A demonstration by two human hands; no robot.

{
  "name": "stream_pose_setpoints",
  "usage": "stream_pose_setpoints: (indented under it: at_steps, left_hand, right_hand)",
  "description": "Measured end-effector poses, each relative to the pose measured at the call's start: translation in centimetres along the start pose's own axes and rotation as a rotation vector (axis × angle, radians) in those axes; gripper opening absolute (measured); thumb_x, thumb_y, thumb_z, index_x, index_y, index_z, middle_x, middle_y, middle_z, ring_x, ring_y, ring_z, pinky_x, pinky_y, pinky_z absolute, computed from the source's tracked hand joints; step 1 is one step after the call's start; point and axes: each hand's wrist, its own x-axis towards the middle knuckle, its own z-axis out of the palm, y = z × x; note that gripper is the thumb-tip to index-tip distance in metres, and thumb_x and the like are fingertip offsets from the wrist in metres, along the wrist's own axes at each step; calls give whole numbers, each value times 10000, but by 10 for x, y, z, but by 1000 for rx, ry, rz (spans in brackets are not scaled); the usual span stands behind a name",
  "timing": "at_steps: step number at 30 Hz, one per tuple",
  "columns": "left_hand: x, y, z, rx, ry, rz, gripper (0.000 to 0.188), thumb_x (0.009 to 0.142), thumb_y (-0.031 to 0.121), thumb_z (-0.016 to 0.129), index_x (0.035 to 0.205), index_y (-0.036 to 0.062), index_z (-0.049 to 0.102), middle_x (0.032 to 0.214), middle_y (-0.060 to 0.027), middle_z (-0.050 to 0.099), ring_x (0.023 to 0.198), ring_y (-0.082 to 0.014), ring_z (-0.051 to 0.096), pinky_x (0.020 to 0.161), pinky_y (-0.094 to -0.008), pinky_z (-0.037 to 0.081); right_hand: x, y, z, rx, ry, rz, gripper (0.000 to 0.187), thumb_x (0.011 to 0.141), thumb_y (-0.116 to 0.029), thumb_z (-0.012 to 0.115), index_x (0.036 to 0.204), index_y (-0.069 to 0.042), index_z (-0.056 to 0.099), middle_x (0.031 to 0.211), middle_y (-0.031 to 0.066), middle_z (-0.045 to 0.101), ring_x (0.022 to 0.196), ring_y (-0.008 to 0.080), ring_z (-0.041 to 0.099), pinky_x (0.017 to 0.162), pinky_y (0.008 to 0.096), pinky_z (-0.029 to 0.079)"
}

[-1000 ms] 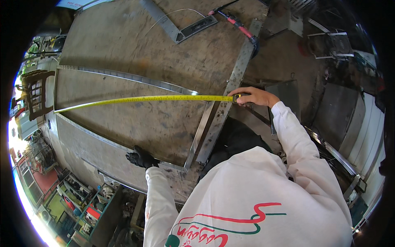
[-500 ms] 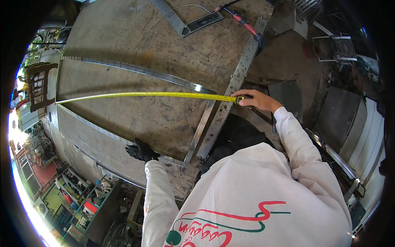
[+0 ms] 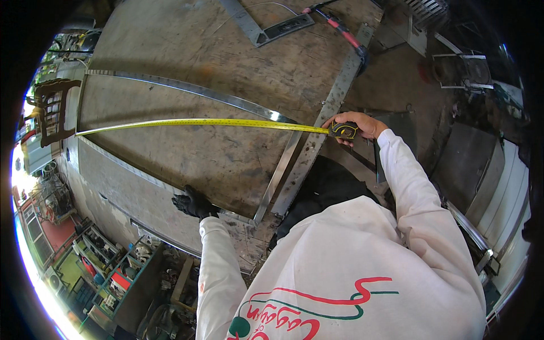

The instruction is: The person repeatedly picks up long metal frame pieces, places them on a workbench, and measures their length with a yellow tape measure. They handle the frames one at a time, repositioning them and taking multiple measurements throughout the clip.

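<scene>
My right hand [image 3: 365, 126], bare, grips the black and yellow case of a tape measure [image 3: 343, 131] just beyond the workbench's near right edge. From it a long yellow tape blade [image 3: 215, 122] runs left across a metal frame [image 3: 277, 178], its far end at the frame's left corner. Black-gloved, my left hand [image 3: 195, 203] lies on the frame's near bar with its fingers apart. Beneath the frame is the worn brown workbench top [image 3: 187, 158].
A large metal square [image 3: 283, 29] and a pink and black tool [image 3: 343, 34] lie at the bench's far side. A flat steel bar [image 3: 340, 90] lines the right edge. A carved wooden chair [image 3: 54, 110] stands at the left. Metal stock [image 3: 467, 226] leans at the right.
My right hand has turned the tape measure case so that its broad side shows, and moved slightly right. The blade remains stretched out. My left hand stays on the near bar.
</scene>
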Motion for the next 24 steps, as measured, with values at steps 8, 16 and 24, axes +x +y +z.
stream_pose_setpoints:
  at_steps: [8,16,24]
  left_hand:
    - [2,-5,6,-52,10,-37,853,1013,557,539,1557,-57,306,1654,-225,258,1558,-341,166,1262,-436,138]
    - [1,-5,3,44,6,6,837,1019,553,522,1561,-47,306,1652,-229,260,1552,-353,176,1261,-456,131]
    - [-1,0,0,45,1,10,846,1021,577,489,1567,-40,298,1656,-226,251,1552,-358,175,1258,-466,131]
  right_hand:
    - [-1,-5,1,-37,23,0,556,951,-433,561,1349,-51,629,875,103,692,698,153,657,633,284,540]
    - [-21,-2,34,-756,343,-399,603,820,-273,766,1378,-150,576,1262,119,600,1173,287,563,1052,379,430]
    - [-26,17,60,-1003,528,-419,625,792,-295,790,1367,-223,556,1158,134,544,1142,343,550,1030,426,453]
